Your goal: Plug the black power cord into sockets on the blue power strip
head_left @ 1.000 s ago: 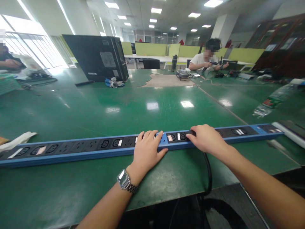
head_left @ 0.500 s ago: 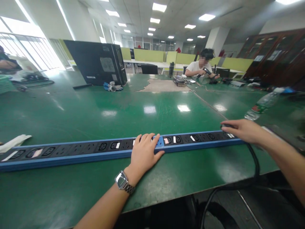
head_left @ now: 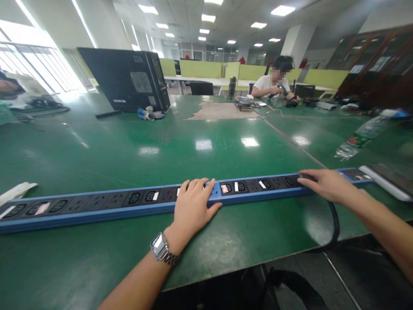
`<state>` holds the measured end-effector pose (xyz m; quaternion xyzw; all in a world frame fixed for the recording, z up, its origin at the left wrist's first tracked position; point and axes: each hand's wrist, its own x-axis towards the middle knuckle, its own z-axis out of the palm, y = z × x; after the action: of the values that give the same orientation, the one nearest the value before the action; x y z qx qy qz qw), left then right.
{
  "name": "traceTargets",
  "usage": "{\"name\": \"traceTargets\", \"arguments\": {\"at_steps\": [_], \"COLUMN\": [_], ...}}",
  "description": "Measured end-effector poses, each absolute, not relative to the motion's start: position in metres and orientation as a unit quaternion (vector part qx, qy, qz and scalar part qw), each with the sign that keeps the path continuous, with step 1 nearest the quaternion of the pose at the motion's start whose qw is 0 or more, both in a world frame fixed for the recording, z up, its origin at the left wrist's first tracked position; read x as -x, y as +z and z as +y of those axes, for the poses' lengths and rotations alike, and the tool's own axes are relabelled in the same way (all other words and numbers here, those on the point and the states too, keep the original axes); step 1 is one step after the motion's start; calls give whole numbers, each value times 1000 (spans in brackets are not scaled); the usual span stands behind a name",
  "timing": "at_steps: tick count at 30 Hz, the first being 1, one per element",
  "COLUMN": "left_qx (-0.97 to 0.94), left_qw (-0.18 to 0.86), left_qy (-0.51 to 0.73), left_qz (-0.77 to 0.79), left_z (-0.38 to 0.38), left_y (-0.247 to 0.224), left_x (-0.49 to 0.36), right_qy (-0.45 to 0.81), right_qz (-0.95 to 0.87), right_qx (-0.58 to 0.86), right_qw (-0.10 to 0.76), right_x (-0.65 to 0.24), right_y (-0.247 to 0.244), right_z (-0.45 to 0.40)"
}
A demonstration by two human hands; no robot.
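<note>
A long blue power strip (head_left: pixel 264 199) with black sockets and white labels lies along the green table. My left hand (head_left: pixel 192 206), with a watch on the wrist, grips the strip near its middle, thumb on the near side and fingers over the top. Farther right, my right hand (head_left: pixel 331 184) is closed around a black plug (head_left: pixel 306 176), its end just over the sockets. From under that hand a black cable (head_left: pixel 335 226) loops down past the table edge. The hand hides part of the plug and the sockets below, so contact cannot be told.
A clear bottle (head_left: pixel 364 134) lies tilted at the right, behind a flat white-edged object (head_left: pixel 385 183). White cloth or paper (head_left: pixel 17 191) is at the left. A black computer case (head_left: pixel 125 82) and gloves (head_left: pixel 150 113) stand farther back. Across the table sits a person (head_left: pixel 274 84).
My right hand has moved slightly left along the strip with the plug, uncovering the strip's right end. My left hand stays on the strip. The cable loop has shifted left.
</note>
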<state>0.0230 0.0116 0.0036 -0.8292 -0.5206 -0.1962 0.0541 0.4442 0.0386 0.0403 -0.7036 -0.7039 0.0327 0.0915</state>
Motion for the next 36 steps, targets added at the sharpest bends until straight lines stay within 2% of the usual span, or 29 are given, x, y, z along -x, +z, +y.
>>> {"name": "traceTargets", "arguments": {"at_steps": [2, 5, 6, 8, 10, 12, 15, 19, 22, 28, 34, 36], "left_qx": [829, 828, 829, 842, 859, 869, 859, 768, 764, 788, 813, 801], "left_qw": [49, 32, 23, 8, 18, 38, 53, 11, -38, -71, -49, -49], "left_qy": [-207, -289, -329, -377, -358, -314, -303, -409, -409, -386, -353, -375], "left_qz": [-518, -479, -451, -386, -365, -382, -410, -493, -498, -474, -461, -465], "left_z": [12, 7, 4, -2, -6, -8, -5, 1, 4, 4, 9, 7], "left_y": [5, 16, 23, 40, 55, 65, 67, 53, 36, 16, 12, 12], "left_x": [-26, -42, -50, -62, -63, -49, -9, 50, 84, 101, 103, 100], "right_qy": [-5, -70, -28, 106, 187, 244, 273, 265, 199, -97, -149, -154], "right_qz": [-684, -642, -677, -764, -784, -774, -776, -730, -694, -710, -717, -716], "right_qx": [720, 726, 690, 596, 556, 534, 486, 478, 539, 597, 589, 587], "right_qw": [116, 237, 255, 224, 202, 235, 297, 410, 433, 360, 342, 346], "right_x": [-431, -378, -352, -296, -246, -212, -186, -183, -205, -262, -264, -262], "right_y": [59, 97, 108, 120, 121, 117, 112, 96, 62, -14, -23, -22], "right_z": [32, 14, 7, -6, -16, -22, -27, -19, -2, 30, 31, 30]}}
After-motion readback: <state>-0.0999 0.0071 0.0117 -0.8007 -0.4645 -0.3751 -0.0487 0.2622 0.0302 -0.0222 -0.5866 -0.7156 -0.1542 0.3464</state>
